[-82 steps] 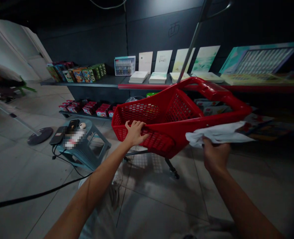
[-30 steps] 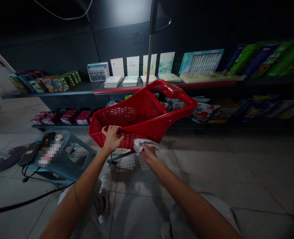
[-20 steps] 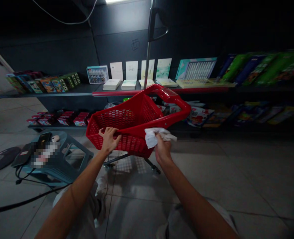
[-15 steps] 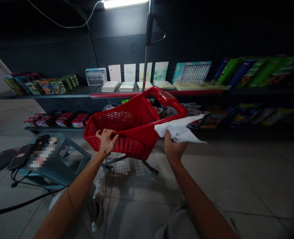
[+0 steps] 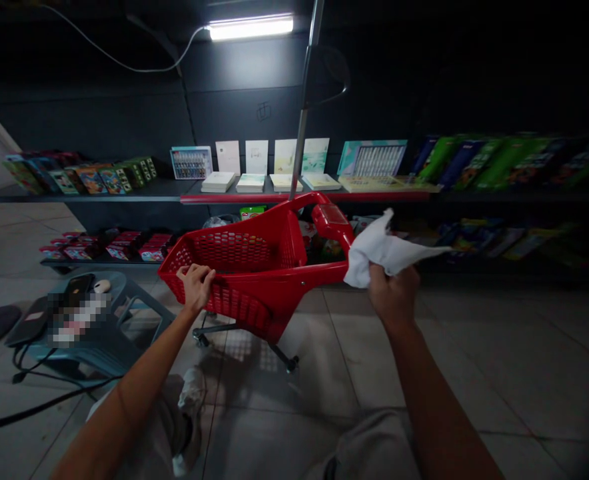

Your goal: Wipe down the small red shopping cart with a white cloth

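A small red plastic shopping cart stands on the tiled floor in front of me. My left hand is closed over its near rim at the front left corner. My right hand is raised to the right of the cart's handle, fingers clenched on a crumpled white cloth. The cloth sticks out above my fist, just right of the handle and not touching the cart. My knees and a white shoe show below.
A grey-blue plastic stool with a phone and small items stands at the left, a black cable trailing across the floor. Dark shelves behind the cart carry boxes, books and packs. A metal pole rises behind the cart.
My right hand has lifted the cloth from the cart's lower side and swung it up and right, past the handle. The left hand kept its grip on the rim; my view tilted up.
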